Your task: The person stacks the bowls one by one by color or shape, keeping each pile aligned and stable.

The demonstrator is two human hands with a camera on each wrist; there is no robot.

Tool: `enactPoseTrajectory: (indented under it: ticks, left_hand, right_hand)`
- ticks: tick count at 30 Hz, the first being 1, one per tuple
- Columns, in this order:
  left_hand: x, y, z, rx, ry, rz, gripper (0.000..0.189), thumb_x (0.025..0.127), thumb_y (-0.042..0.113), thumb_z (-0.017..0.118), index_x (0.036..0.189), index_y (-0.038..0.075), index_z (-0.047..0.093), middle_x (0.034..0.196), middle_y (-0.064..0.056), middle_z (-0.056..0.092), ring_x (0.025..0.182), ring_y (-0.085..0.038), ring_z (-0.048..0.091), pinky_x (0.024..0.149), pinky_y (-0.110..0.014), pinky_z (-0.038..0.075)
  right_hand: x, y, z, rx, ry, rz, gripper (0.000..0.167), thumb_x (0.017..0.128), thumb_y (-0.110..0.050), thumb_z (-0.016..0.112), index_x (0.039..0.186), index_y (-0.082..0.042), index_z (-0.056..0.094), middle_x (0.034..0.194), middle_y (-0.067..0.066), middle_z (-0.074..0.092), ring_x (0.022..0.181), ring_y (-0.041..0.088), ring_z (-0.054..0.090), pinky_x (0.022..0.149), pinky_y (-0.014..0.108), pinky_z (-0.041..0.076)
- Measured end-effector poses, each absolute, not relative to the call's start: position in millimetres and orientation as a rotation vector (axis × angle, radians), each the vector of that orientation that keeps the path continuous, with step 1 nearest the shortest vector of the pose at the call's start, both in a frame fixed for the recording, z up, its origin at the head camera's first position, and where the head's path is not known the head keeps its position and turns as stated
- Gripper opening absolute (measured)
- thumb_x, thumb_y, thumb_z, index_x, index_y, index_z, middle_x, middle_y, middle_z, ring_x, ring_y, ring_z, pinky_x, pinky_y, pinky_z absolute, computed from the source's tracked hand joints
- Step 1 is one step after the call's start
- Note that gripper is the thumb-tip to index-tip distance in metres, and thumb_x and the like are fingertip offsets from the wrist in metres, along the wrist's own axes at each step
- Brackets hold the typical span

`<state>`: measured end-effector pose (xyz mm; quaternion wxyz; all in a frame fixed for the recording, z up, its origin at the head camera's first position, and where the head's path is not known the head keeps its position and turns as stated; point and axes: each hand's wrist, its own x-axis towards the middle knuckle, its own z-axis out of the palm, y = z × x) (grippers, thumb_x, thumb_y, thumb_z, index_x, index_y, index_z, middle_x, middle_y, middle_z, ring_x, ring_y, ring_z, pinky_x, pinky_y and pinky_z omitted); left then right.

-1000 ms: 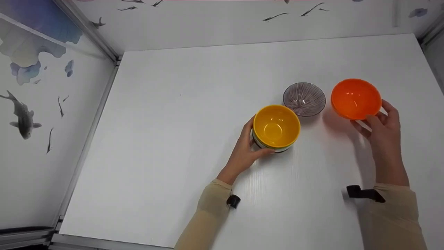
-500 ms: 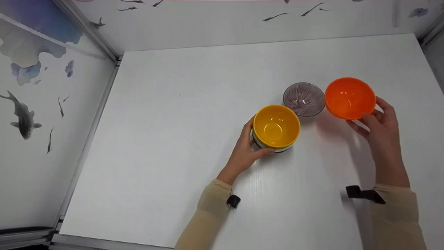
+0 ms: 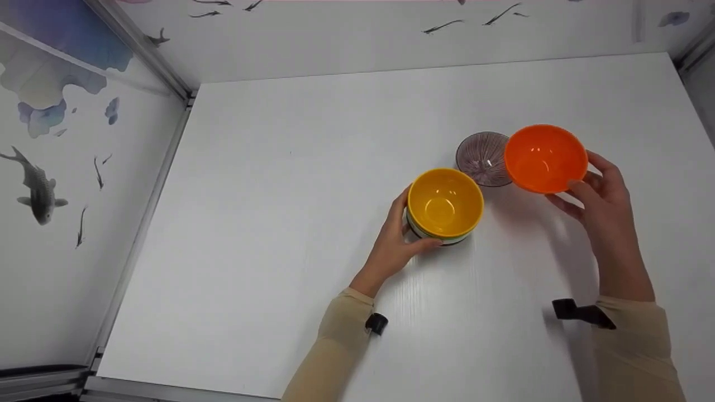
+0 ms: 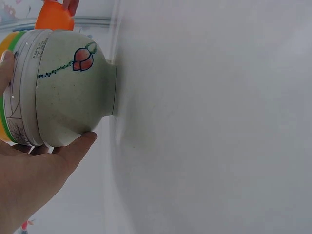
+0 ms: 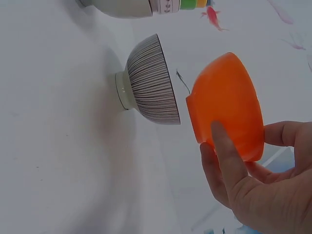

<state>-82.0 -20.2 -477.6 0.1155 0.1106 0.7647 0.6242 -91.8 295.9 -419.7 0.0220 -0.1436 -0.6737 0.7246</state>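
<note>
My left hand [image 3: 391, 245] grips the side of a stack of nested bowls, fingers round the far side and thumb at the near side. A yellow bowl [image 3: 445, 202] tops the stack. Below it the left wrist view shows a green rim, patterned white bands and a pale bowl [image 4: 73, 95] with a painted flower, its foot at the table. My right hand [image 3: 609, 204] pinches an orange bowl [image 3: 544, 159] by its rim and underside, held in the air. Under its left edge, a striped bowl [image 3: 481, 159] stands upright on the table, partly covered in the head view.
The white table [image 3: 268, 223] meets a back wall [image 3: 346, 39] printed with small fish. A side panel [image 3: 72, 184] stands along the left. The striped bowl is just behind and right of the stack.
My right hand has moved left with the orange bowl, from beside the striped bowl to partly over it. My left hand and the stack have stayed still.
</note>
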Motion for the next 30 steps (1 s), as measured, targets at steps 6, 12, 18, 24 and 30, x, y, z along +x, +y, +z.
enactPoseTrajectory:
  ticks: [6, 12, 18, 24, 30]
  left_hand:
    - [-83, -20, -479, 0.337, 2.239, 1.834, 0.102, 0.083, 0.026, 0.082, 0.160, 0.021, 0.015, 0.165, 0.005, 0.023, 0.153, -0.011, 0.023, 0.122, -0.041, 0.033]
    - [-83, -20, -478, 0.336, 2.245, 1.828, 0.101, 0.084, 0.026, 0.081, 0.160, 0.020, 0.015, 0.165, 0.004, 0.023, 0.153, -0.012, 0.022, 0.123, -0.040, 0.032]
    - [-83, -20, -478, 0.329, 2.244, 1.821, 0.101, 0.084, 0.026, 0.081, 0.160, 0.020, 0.016, 0.165, 0.005, 0.023, 0.153, -0.012, 0.022, 0.123, -0.041, 0.032]
    - [-84, -20, -479, 0.344, 2.237, 1.830, 0.100, 0.084, 0.026, 0.081, 0.160, 0.021, 0.015, 0.165, 0.006, 0.022, 0.153, -0.012, 0.022, 0.123, -0.043, 0.031]
    - [-83, -20, -479, 0.355, 2.215, 1.857, 0.100, 0.085, 0.024, 0.081, 0.160, 0.021, 0.015, 0.165, 0.006, 0.022, 0.153, -0.012, 0.022, 0.124, -0.043, 0.030]
  right_hand:
    - [-92, 291, -418, -0.364, -2.096, 2.270, 0.058, 0.099, -0.021, 0.062, 0.151, -0.020, 0.037, 0.126, -0.003, 0.054, 0.101, 0.009, 0.064, 0.075, 0.018, 0.060]
    - [-93, 285, -415, -0.311, -2.126, 2.264, 0.053, 0.100, -0.021, 0.060, 0.149, -0.020, 0.041, 0.127, -0.002, 0.055, 0.101, 0.010, 0.064, 0.075, 0.018, 0.060]
    - [-94, 276, -413, -0.253, -2.143, 2.260, 0.052, 0.099, -0.022, 0.061, 0.148, -0.019, 0.043, 0.127, -0.002, 0.056, 0.101, 0.010, 0.064, 0.076, 0.018, 0.060]
    - [-95, 267, -408, -0.236, -2.151, 2.269, 0.050, 0.100, -0.023, 0.060, 0.147, -0.018, 0.045, 0.125, -0.001, 0.055, 0.100, 0.010, 0.065, 0.076, 0.019, 0.060]
    - [-95, 260, -403, -0.149, -2.099, 2.341, 0.048, 0.100, -0.019, 0.059, 0.147, -0.014, 0.046, 0.126, 0.000, 0.056, 0.100, 0.011, 0.067, 0.077, 0.021, 0.061]
